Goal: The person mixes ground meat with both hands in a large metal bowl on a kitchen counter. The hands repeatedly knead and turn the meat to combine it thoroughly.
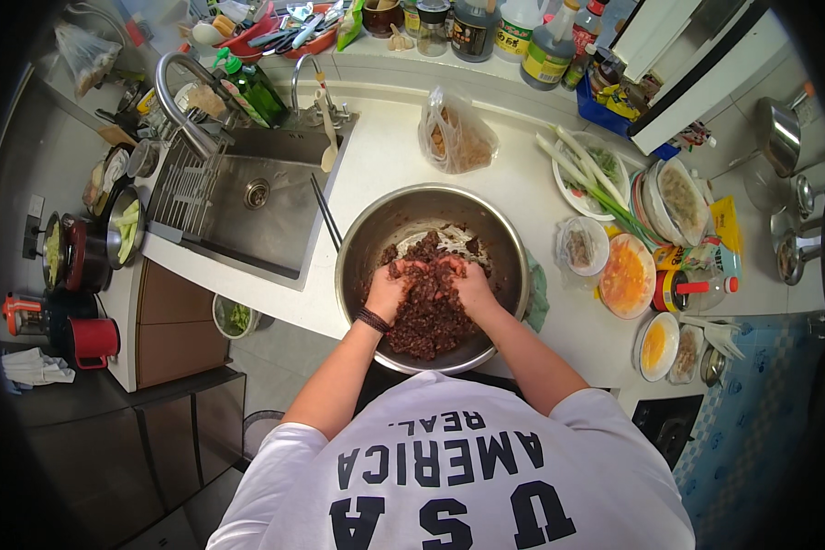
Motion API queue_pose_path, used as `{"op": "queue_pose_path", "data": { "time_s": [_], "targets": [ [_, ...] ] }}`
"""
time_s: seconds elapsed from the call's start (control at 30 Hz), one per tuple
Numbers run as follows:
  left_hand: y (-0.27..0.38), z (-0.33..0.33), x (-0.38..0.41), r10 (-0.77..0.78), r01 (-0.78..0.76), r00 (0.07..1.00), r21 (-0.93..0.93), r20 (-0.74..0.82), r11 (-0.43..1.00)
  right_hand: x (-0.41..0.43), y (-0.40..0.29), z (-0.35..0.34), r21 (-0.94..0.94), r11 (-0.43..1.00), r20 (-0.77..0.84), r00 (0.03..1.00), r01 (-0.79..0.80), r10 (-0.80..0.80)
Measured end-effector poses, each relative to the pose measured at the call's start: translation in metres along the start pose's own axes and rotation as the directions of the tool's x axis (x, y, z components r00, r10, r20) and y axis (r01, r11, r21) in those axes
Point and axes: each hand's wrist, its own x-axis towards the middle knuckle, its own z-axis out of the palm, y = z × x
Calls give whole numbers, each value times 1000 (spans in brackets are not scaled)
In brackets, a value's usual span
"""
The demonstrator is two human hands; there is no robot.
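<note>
A wide stainless steel bowl (412, 204) stands on the counter right before me, holding a dark brown, crumbly, moist mixture (426, 330) like minced filling. My left hand (387, 292), with a dark braided bracelet at the wrist, is sunk by its fingers into the left side of the mass. From the right, my right hand (473, 287) grips the same mass, fingers curled and smeared with it. The fingertips of both hands are partly hidden in the mixture. Dark chopsticks (326, 212) lean by the bowl's left rim, and a green cloth (538, 292) pokes out at its right.
Left of the bowl is a steel sink (247, 240) with a tall faucet (185, 124). A plastic bag of brown food (454, 134) sits behind the bowl. To the right are a plate with scallions (584, 168), a plate of orange food (627, 276) and a yellow-filled bowl (655, 347).
</note>
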Motion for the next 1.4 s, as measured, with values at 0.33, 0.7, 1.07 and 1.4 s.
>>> {"op": "queue_pose_path", "data": {
  "time_s": [0.33, 0.7, 1.07, 1.4],
  "targets": [
    [-4, 4, 3, 12, -9, 996, 37, -88, 999, 4, 9, -9, 110, 990, 108, 991, -89, 77],
    [16, 6, 1, -202, 202, 979, -372, 39, 906, 14, 26, -19, 193, 966, 96, 983, -174, 158],
    [22, 8, -4, -110, 136, 990, -357, 94, 924, 3, 17, -12, -527, 784, 148, 944, 328, -295],
    [4, 4, 1, -29, 34, 999, -213, 24, 977, -4, 3, -9, -311, 926, 47, 977, 212, -208]
  ]
}}
